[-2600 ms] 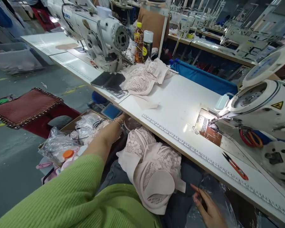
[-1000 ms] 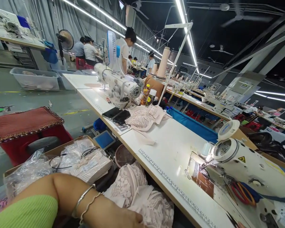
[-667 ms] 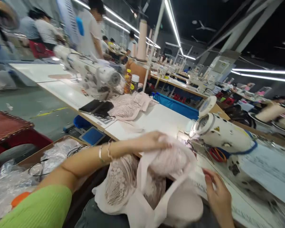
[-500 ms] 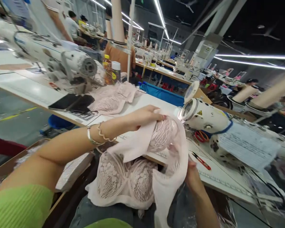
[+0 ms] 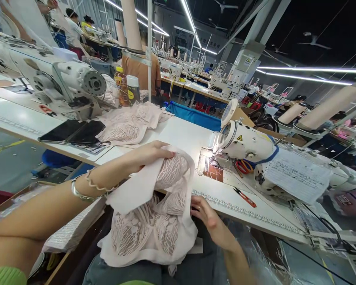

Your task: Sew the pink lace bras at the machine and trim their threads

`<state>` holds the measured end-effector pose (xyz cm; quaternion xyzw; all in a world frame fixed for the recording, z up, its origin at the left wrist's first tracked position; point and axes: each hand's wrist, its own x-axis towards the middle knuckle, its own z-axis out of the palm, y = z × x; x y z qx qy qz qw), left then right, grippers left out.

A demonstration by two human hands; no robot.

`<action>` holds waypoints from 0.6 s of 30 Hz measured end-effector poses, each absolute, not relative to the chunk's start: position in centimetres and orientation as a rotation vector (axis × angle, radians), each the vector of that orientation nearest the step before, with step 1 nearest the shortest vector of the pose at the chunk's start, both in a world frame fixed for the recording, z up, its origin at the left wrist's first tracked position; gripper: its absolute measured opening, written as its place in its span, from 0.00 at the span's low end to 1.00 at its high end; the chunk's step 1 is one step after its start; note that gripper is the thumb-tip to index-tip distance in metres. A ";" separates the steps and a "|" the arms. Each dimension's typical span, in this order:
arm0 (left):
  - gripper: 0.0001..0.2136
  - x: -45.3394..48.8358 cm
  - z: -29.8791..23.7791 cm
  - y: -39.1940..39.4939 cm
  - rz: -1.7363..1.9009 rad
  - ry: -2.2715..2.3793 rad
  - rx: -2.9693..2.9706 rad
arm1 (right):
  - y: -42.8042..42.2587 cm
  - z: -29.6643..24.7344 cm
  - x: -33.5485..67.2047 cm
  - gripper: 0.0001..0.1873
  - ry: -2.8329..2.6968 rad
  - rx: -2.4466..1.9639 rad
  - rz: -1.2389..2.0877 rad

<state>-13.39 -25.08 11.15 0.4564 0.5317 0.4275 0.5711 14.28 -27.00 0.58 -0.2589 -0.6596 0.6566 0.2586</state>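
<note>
A pale pink lace bra hangs over my lap, raised at its top by my left hand, whose fingers are closed on its edge. My right hand, with a ring on one finger, is at the bra's right side edge; its fingertips meet the fabric and are partly hidden. Below, a second pair of lace cups rests on my lap; whether it is a separate bra is hidden by overlapping fabric. To the right, the lit needle area of a white sewing machine stands apart from both hands.
Red-handled thread snips lie on the white table. More pink lace pieces, a dark phone-like case and two bottles are at the left. Another sewing machine stands beyond. A box edge is below my left arm.
Both hands and the raised bra have shifted left and away from the right machine, uncovering its needle area. The hanging side band has dropped onto the lap. The camera view has also turned slightly.
</note>
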 end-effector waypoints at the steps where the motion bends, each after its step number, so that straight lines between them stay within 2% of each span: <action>1: 0.12 -13.2 11.1 -25.3 1.023 1.251 1.055 | -27.4 0.4 13.9 0.45 -1.856 -0.800 1.655; 5: 0.14 -14.4 11.6 -25.6 0.921 1.355 1.392 | -27.8 0.3 14.5 0.28 -1.872 -1.198 1.161; 9: 0.09 -16.0 10.8 -24.8 0.671 1.555 1.908 | -27.0 2.7 17.2 0.23 -1.865 -1.201 1.197; 10: 0.11 -15.5 10.1 -24.7 0.645 1.519 1.966 | -26.8 3.8 17.6 0.22 -1.930 -1.157 1.235; 13: 0.32 -11.9 7.8 -25.6 0.470 0.972 2.125 | -26.7 7.0 17.3 0.18 -2.181 -0.974 1.279; 14: 0.33 -10.4 7.1 -26.1 0.360 0.719 2.121 | -26.7 7.9 16.9 0.17 -2.252 -0.929 1.275; 16: 0.19 -7.8 6.1 -27.2 0.250 0.551 2.046 | -26.7 8.9 16.2 0.14 -2.357 -0.890 1.218; 18: 0.21 -6.4 6.0 -28.0 0.301 0.557 1.925 | -26.5 9.0 16.0 0.15 -2.322 -0.943 0.958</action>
